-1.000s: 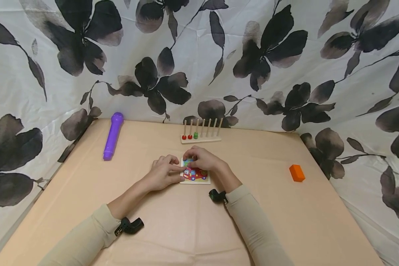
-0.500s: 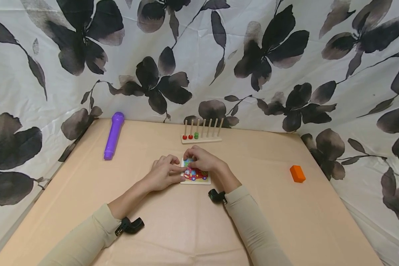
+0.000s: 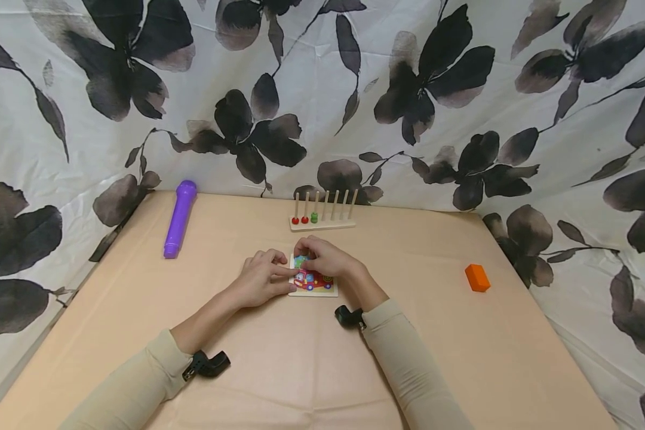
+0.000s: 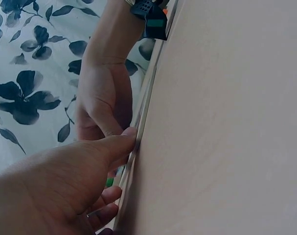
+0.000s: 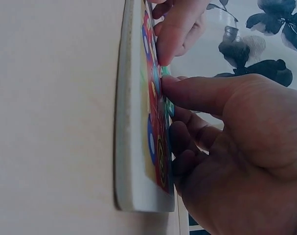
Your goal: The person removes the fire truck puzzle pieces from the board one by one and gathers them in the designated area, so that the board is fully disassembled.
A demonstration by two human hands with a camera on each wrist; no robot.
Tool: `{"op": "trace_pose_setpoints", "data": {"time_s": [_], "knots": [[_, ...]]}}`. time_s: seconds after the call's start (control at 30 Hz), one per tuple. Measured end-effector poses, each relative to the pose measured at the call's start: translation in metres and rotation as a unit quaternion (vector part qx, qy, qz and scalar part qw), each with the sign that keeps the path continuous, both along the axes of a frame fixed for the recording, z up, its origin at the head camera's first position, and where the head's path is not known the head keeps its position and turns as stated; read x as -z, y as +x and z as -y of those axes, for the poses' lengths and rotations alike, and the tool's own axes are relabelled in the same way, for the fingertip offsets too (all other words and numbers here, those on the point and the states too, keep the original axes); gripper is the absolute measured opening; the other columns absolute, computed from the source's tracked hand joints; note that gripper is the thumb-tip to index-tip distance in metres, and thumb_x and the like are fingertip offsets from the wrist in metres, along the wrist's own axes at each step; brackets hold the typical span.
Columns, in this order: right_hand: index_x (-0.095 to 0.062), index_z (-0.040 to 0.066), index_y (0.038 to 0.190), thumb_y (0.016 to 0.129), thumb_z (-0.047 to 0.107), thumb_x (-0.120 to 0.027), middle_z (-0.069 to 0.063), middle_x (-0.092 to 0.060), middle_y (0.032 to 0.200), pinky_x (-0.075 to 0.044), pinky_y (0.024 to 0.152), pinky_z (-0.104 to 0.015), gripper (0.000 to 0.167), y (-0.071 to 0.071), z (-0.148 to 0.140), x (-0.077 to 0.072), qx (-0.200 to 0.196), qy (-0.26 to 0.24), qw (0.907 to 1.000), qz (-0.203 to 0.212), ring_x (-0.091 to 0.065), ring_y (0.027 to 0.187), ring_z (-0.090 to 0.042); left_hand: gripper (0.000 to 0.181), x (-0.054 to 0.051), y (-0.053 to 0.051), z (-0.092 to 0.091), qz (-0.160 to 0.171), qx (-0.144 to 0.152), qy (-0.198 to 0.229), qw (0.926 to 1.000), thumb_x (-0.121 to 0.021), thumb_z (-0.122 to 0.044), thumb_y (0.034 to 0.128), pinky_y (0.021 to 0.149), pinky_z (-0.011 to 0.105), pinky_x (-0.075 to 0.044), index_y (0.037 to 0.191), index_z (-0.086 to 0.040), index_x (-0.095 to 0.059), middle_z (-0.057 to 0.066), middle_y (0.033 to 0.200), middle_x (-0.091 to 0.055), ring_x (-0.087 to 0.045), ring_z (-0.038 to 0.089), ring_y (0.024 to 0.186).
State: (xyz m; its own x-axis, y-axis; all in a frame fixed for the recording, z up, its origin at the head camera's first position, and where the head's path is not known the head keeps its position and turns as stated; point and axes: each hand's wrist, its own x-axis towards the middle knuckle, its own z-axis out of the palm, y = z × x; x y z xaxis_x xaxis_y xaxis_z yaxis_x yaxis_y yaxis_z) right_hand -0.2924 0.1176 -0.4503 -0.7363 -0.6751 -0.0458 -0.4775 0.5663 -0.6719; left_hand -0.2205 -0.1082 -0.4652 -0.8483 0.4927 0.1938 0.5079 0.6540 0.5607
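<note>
A small wooden picture puzzle (image 3: 329,293) with a red car (image 3: 314,281) printed on it lies flat between both hands. My left hand (image 3: 260,279) rests against the puzzle's left side, its index finger laid straight across the picture. My right hand (image 3: 329,258) bends over the puzzle's top, thumb and fingers pinching at a green-blue piece (image 3: 300,261), mostly covered by the fingers. In the right wrist view, the board's pale edge (image 5: 126,142) is seen side-on, the right thumb (image 5: 187,93) touching its picture face. The left wrist view hides most of the puzzle behind the hands.
Behind the puzzle stands a wooden peg rack (image 3: 322,224) with red and green beads on some pegs. A purple toy microphone (image 3: 180,220) lies at the back left, an orange block (image 3: 477,278) on the right. A floral cloth (image 3: 322,107) hangs behind the table.
Both hands keep almost the same position on the puzzle. The head view shifts slightly, so everything sits a little further left in it.
</note>
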Motion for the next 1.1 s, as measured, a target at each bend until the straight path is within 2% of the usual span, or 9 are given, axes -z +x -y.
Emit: {"op": "trace_pose_setpoints", "data": {"time_s": [0.37,0.63,0.9,1.1], "knots": [[-0.064,0.008,0.118,0.099,0.003,-0.067,-0.006,-0.059,0.107,-0.045,0.09,-0.029,0.02,0.001,-0.001,0.006,0.026,-0.046,0.9978,0.041,-0.054,0.098,-0.017,0.037,0.001,0.001,0.001,0.004,-0.001,0.001,1.0,-0.081,-0.038,0.0904,0.091,0.05,-0.032,0.125,-0.024,-0.078,0.006,0.127,-0.059,-0.047,0.027,0.114],[-0.066,0.013,0.112,0.104,0.008,-0.059,-0.003,-0.056,0.089,-0.043,0.075,-0.029,0.012,-0.002,-0.006,0.007,0.016,-0.076,0.9965,0.031,-0.052,0.082,-0.017,0.039,0.0,0.001,0.001,0.003,0.0,-0.004,1.0,-0.08,-0.038,0.0907,0.091,0.051,-0.032,0.127,-0.024,-0.077,0.007,0.128,-0.059,-0.048,0.026,0.113],[-0.065,0.01,0.114,0.107,0.01,-0.055,-0.004,-0.056,0.089,-0.043,0.074,-0.028,0.013,-0.003,-0.013,0.009,0.014,-0.091,0.9951,0.035,-0.052,0.08,-0.016,0.04,0.001,-0.001,-0.002,0.003,0.008,-0.003,1.0,-0.08,-0.04,0.0911,0.093,0.052,-0.033,0.128,-0.025,-0.077,0.007,0.129,-0.059,-0.048,0.028,0.114],[-0.064,0.006,0.118,0.108,0.009,-0.053,-0.008,-0.058,0.093,-0.042,0.077,-0.029,0.016,-0.004,-0.011,0.006,0.007,-0.117,0.9919,0.05,-0.052,0.084,-0.018,0.04,0.002,-0.001,0.0,0.003,-0.004,-0.009,0.9999,-0.08,-0.041,0.0904,0.091,0.049,-0.033,0.127,-0.025,-0.077,0.005,0.128,-0.059,-0.047,0.025,0.112]]}}
